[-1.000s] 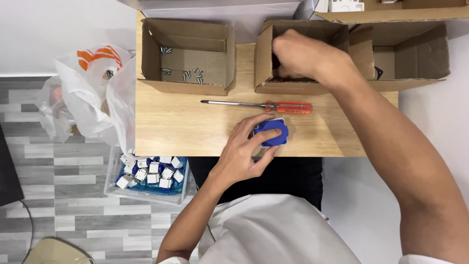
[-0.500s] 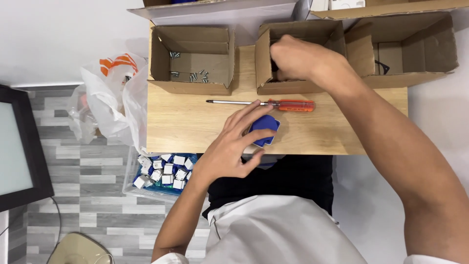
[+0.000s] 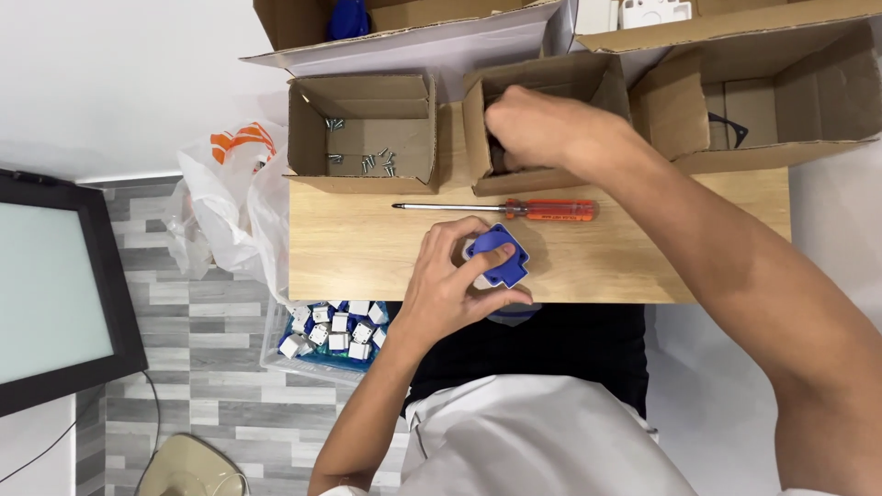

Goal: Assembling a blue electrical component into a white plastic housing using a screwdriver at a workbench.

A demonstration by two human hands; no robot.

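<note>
Left hand (image 3: 450, 285) has tilted the blue plastic part (image 3: 499, 257) up off the surface (image 3: 367, 248); grip closed on its edges. Part appears light and rigid; hold by edges. Right hand (image 3: 537, 129) reaches into the middle box (image 3: 551, 78); its grip cannot be determined.

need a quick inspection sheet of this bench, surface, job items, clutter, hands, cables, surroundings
surface: wooden table, pale grain.
job's things: blue plastic part; middle cardboard box.
clutter: orange-handled screwdriver; box of screws; right-hand box with a thin black piece inside.
grippers: left hand grips the blue plastic part; right hand reaches into the middle cardboard box, fingers hidden.
cables: thin cord on the floor.
surroundings: plastic bag; bin of small white pieces; monitor.
</note>
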